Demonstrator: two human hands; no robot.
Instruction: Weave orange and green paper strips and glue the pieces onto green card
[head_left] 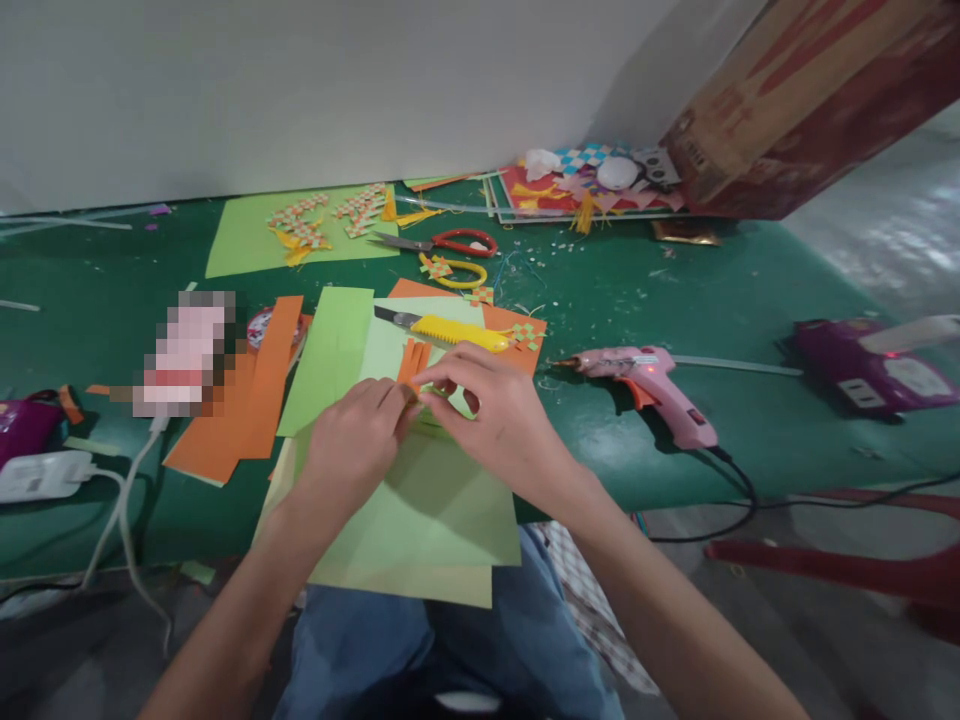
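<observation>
A few orange paper strips (pixel 412 362) show at the centre of the frame, pinched at their lower end by the fingertips of the left hand (pixel 354 432) and right hand (pixel 499 408), over pale green sheets (pixel 435 500), below a yellow cutter (pixel 454 330) and left of a pink glue gun (pixel 660 378).
</observation>
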